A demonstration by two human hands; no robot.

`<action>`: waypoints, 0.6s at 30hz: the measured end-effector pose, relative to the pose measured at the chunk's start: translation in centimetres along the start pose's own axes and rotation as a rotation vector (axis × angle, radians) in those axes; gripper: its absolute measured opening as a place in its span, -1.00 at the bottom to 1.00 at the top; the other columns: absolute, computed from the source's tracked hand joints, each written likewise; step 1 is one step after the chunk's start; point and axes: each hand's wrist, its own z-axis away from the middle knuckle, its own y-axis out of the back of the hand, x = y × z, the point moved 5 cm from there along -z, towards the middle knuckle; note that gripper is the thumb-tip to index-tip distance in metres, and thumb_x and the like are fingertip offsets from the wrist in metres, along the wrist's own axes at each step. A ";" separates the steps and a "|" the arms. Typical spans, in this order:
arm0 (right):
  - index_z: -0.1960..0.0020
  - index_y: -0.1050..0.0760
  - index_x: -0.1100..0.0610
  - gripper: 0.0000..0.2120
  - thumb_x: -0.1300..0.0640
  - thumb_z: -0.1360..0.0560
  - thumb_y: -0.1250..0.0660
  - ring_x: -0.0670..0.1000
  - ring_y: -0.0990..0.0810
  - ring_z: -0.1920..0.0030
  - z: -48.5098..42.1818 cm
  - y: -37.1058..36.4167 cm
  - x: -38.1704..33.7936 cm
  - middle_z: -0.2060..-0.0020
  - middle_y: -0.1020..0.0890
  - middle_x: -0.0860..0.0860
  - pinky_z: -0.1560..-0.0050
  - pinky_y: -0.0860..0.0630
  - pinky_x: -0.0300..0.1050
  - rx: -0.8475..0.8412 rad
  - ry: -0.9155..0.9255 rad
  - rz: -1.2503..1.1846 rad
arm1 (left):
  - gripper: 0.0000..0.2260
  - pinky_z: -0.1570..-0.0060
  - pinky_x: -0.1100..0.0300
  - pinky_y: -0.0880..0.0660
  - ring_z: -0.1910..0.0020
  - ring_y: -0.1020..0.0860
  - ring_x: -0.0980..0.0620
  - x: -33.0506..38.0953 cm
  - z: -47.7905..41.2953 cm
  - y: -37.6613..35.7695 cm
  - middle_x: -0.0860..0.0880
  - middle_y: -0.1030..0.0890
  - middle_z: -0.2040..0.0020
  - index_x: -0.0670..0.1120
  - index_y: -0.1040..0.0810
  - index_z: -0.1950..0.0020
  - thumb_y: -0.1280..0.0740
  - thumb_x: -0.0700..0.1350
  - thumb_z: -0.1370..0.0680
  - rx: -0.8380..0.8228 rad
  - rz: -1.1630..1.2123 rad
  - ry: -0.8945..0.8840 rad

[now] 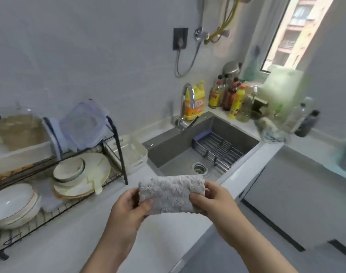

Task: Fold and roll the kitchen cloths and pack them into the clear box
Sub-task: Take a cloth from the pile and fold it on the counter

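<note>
I cannot read the bottles [234,101]: blurred. The rack [119,152] is cut off at left edge. The cloth [172,194] hides fingers of left hand [126,211] and right hand [215,201].

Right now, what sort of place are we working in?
Most likely a home kitchen: a grey sink with a faucet, a dish rack holding bowls, and sauce bottles in the corner.

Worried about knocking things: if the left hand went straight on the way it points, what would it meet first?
The left hand grips the folded grey cloth, so that comes first; beyond it, likely the sink rim, though depth is unclear.
</note>
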 end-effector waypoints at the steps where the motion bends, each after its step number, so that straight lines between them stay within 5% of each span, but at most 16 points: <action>1: -0.10 -0.60 0.13 -0.76 0.36 -0.49 -0.35 0.25 -0.68 0.03 0.4 2.5 -0.9 0.07 -0.71 0.18 -0.02 -0.60 0.16 0.043 0.016 -0.033 | -0.68 -0.08 -0.02 -0.53 -0.07 -0.64 -0.15 0.7 -0.4 -2.9 -0.18 -0.68 -0.05 -0.24 -0.53 -0.17 -0.42 -0.36 -0.43 -0.065 0.002 -0.006; 6: -0.05 -0.64 0.09 -0.75 0.28 -0.39 -0.43 0.15 -0.69 0.09 3.4 15.0 -3.7 0.07 -0.72 0.15 0.04 -0.60 0.06 0.244 0.110 -0.184 | -0.33 -0.09 0.03 -0.56 -0.11 -0.63 -0.18 2.6 -2.2 -17.1 -0.21 -0.67 -0.06 -0.26 -0.56 -0.15 -0.63 -0.04 -0.13 -0.399 -0.112 0.004; 9: -0.07 -0.62 0.15 -0.71 0.30 -0.36 -0.45 0.14 -0.69 0.07 5.7 21.6 -4.6 0.08 -0.72 0.16 0.07 -0.62 0.02 0.361 0.160 -0.224 | -0.54 0.01 0.06 -0.57 -0.07 -0.63 -0.20 2.3 -3.0 -24.8 -0.23 -0.68 -0.03 -0.28 -0.55 -0.12 -0.48 -0.22 -0.25 -0.468 -0.130 -0.013; 13: -0.07 -0.60 0.15 -0.76 0.38 -0.46 -0.39 0.10 -0.69 0.09 9.5 30.2 -5.8 0.07 -0.71 0.15 0.14 -0.61 -0.10 0.533 0.204 -0.188 | -0.55 -0.03 -0.04 -0.61 -0.08 -0.62 -0.25 0.9 -2.2 -35.3 -0.25 -0.65 -0.08 -0.28 -0.51 -0.18 -0.42 -0.29 -0.30 -0.659 -0.068 0.020; 18: -0.09 -0.59 0.14 -0.77 0.38 -0.50 -0.35 0.07 -0.64 0.11 13.8 38.8 -5.8 0.09 -0.71 0.12 0.07 -0.57 0.01 0.741 0.235 -0.190 | -0.56 0.02 0.00 -0.63 -0.04 -0.65 -0.20 -0.6 -0.5 -46.6 -0.24 -0.66 -0.07 -0.25 -0.52 -0.17 -0.46 -0.30 -0.30 -0.856 -0.032 0.063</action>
